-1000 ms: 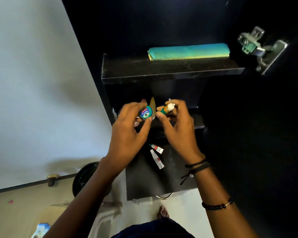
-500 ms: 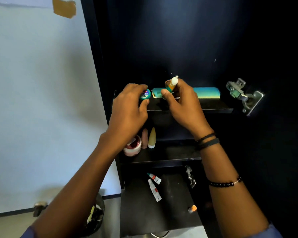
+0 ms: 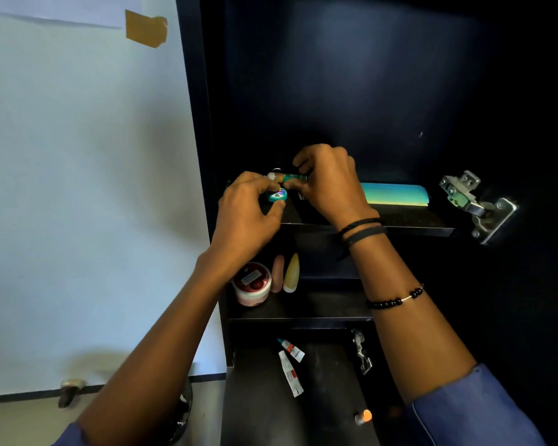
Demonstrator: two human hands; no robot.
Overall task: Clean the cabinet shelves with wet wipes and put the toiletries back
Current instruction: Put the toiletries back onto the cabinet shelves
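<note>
1. Two bare forearms reached up from the bottom of the frame, blue sleeves pushed back, and the right wrist wore a string of glossy black beads plus a couple of dark bands higher up.
2. Nearest to the camera, the lowest dark shelf held two thin squeeze tubes lying flat, white with red print, one overlapping the other at a slant. A tiny orange-capped thing sat near the front, too small to tell what it was.
3. One level up, a squat round jar with a red and white lid stood at the left end of the middle shelf, just beside two tapered bottles, one pinkish, one yellow, both smooth plastic.
4. On the top shelf, the left hand pinched a small round teal tin between thumb and fingertips, right at the shelf's left end.
5. The right hand was curled tight around a slim green and orange tube with a white cap, held sideways just above the tin, almost touching it.
6. Behind that hand, a flat teal comb lay lengthwise on the same shelf, fading to yellow along its near edge.
7. Off to the right, a shiny metal hinge stuck out of the black cabinet.
</note>
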